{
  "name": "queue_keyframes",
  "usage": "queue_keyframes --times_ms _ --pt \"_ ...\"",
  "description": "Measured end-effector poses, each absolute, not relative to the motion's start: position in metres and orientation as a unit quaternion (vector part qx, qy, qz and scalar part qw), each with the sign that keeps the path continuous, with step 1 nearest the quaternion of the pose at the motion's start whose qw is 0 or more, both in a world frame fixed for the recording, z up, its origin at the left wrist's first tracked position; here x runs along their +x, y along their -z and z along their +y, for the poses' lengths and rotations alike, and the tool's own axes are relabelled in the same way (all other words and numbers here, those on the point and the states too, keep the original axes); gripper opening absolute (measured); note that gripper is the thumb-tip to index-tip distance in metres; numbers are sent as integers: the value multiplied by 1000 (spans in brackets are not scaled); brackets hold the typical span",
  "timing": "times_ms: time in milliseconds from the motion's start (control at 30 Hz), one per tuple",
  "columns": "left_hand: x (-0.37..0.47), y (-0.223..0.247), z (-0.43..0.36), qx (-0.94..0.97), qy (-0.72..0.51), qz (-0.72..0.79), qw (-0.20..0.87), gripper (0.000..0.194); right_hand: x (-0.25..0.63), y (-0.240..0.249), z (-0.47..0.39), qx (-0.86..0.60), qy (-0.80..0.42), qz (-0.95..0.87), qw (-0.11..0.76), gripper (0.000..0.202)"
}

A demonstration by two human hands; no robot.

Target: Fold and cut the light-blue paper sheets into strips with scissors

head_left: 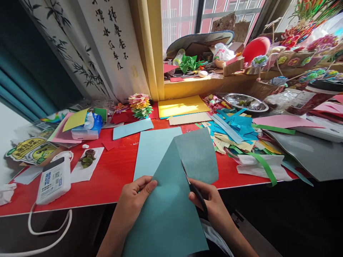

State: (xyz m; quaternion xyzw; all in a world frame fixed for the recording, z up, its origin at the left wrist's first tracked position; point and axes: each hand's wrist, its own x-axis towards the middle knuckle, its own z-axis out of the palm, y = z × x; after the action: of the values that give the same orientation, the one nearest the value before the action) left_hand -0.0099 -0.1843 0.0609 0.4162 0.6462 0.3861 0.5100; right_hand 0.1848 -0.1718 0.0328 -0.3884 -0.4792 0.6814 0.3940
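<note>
A large teal paper sheet (166, 214) is held up at the table's front edge. My left hand (135, 200) pinches its left edge between thumb and fingers. In my right hand (209, 203) are black-handled scissors (199, 198), their blades at a cut running up through the sheet. To the right of the cut, a greyish-teal flap (200, 155) bends away, still joined near the top. Behind the sheet, a light blue paper (154, 146) lies on the red table (118, 171).
Blue and cream paper strips (233, 128) are heaped at the right, near a metal dish (246, 103). Yellow paper (183, 106) lies at the back. A white device (55, 180) with a cable and a tissue pack (87, 130) sit left.
</note>
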Motion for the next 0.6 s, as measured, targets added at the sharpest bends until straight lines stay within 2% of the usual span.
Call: queue_keyframes --times_ms 600 --pt "-4 -71 -195 399 -393 658 503 37 182 -41 -174 -388 -664 -487 414 44"
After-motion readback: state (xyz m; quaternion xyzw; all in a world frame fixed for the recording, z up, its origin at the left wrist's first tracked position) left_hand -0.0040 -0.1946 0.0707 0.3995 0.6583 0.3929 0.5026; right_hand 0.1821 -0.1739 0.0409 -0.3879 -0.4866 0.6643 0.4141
